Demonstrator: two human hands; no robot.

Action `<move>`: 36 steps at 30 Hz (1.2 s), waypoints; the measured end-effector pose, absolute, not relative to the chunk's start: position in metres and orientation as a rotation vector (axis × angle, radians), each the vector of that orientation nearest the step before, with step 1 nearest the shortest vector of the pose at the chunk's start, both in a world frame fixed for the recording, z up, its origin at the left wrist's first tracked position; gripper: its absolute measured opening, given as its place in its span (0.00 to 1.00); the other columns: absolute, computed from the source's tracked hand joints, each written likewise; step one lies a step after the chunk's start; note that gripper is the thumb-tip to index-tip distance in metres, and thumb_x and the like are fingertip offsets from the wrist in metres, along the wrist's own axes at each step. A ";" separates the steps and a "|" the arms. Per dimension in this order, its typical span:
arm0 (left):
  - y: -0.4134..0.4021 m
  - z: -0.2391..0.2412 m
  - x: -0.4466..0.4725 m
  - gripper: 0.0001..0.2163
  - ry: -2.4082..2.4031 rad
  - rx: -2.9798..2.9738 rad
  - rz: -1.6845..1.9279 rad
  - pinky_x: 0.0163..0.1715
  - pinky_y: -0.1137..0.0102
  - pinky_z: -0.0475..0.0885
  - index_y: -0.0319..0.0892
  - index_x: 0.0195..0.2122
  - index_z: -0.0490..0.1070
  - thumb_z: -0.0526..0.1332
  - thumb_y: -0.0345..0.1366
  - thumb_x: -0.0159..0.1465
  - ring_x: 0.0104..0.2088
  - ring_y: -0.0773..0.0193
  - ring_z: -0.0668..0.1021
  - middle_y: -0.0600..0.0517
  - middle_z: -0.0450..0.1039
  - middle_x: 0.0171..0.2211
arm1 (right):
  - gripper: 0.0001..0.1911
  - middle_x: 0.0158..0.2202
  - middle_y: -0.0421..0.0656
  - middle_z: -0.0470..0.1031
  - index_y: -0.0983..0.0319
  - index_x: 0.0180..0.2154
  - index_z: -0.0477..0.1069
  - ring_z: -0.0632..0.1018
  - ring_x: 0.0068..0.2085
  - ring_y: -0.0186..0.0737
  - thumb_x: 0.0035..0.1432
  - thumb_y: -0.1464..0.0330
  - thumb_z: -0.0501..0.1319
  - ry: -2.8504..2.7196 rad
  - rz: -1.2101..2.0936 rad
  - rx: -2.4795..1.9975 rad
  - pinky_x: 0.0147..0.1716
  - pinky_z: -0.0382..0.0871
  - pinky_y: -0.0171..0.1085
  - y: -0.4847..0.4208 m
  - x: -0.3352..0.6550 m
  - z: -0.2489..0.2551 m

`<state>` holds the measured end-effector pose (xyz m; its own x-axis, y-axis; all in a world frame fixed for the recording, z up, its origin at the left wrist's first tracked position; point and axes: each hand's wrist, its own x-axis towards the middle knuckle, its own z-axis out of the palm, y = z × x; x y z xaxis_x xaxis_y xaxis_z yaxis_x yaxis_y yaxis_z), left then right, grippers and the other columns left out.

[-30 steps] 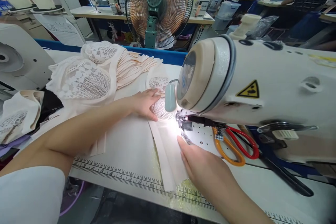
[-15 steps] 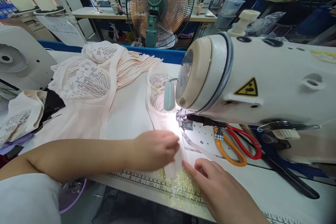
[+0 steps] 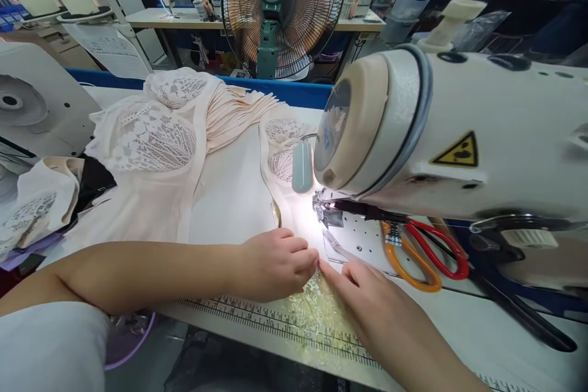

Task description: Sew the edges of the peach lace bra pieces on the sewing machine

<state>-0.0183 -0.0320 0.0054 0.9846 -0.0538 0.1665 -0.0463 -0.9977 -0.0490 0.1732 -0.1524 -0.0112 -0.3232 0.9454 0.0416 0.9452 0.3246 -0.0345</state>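
Observation:
A pale pink lace garment piece [image 3: 287, 165] lies under the sewing machine head [image 3: 367, 122], its plain end running toward me past the lit presser foot [image 3: 319, 205]. My left hand [image 3: 280, 263] is closed on the near end of this fabric. My right hand [image 3: 367, 294] meets it at the fabric's right edge, its forefinger stretched to the left hand's fingertips and the other fingers curled; its grip is partly hidden. A narrow pale strip [image 3: 337, 248] runs from the foot toward the right hand.
Lace garment pieces [image 3: 151, 141] are stacked on the left. Scissors with orange and red handles [image 3: 416, 263] lie under the machine arm. A printed ruler [image 3: 248, 315] and yellowish scraps [image 3: 321, 312] mark the front edge. A large fan [image 3: 280, 12] stands behind the table.
The near end of the fabric, flat and visible before, is now gathered at my left hand. Both hands have come together. The view has shifted slightly.

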 end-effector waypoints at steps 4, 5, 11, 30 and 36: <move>-0.024 0.003 -0.017 0.11 0.068 -3.024 -0.346 0.31 0.66 0.64 0.36 0.37 0.72 0.50 0.30 0.65 0.34 0.63 0.71 0.47 0.71 0.38 | 0.30 0.25 0.38 0.61 0.55 0.57 0.61 0.65 0.24 0.35 0.53 0.79 0.50 -2.495 0.002 -1.941 0.21 0.48 0.32 -0.144 0.170 -0.008; -0.022 0.001 -0.017 0.11 0.062 -3.006 -0.366 0.30 0.66 0.64 0.36 0.37 0.72 0.50 0.29 0.65 0.33 0.64 0.71 0.47 0.72 0.37 | 0.30 0.25 0.38 0.62 0.55 0.57 0.61 0.66 0.24 0.35 0.53 0.78 0.50 -2.501 0.008 -1.975 0.20 0.47 0.32 -0.141 0.169 -0.006; -0.009 0.002 -0.016 0.11 0.054 -2.939 -0.392 0.31 0.66 0.62 0.37 0.37 0.71 0.49 0.29 0.66 0.33 0.65 0.71 0.48 0.73 0.38 | 0.31 0.20 0.36 0.64 0.51 0.61 0.52 0.64 0.18 0.34 0.57 0.73 0.50 -2.593 0.140 -2.145 0.16 0.39 0.34 -0.123 0.166 0.007; 0.028 0.012 -0.011 0.13 0.128 -2.809 -0.415 0.27 0.66 0.60 0.37 0.41 0.73 0.48 0.26 0.64 0.35 0.63 0.74 0.46 0.75 0.41 | 0.34 0.12 0.32 0.55 0.62 0.59 0.57 0.61 0.14 0.34 0.49 0.77 0.57 -2.538 0.234 -2.440 0.13 0.42 0.34 -0.100 0.142 0.021; 0.039 0.010 -0.008 0.11 0.059 -2.899 -0.335 0.34 0.64 0.62 0.40 0.36 0.73 0.53 0.23 0.60 0.37 0.61 0.74 0.47 0.75 0.40 | 0.32 0.18 0.36 0.67 0.60 0.55 0.62 0.67 0.18 0.32 0.47 0.78 0.58 -2.449 0.008 -2.256 0.15 0.41 0.33 -0.116 0.143 0.006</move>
<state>-0.0081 0.0392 0.0100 0.9732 -0.0649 0.2206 -0.0142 -0.9744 -0.2244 0.1432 -0.1161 0.0064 -0.0725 0.9874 -0.1405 0.9883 0.0901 0.1233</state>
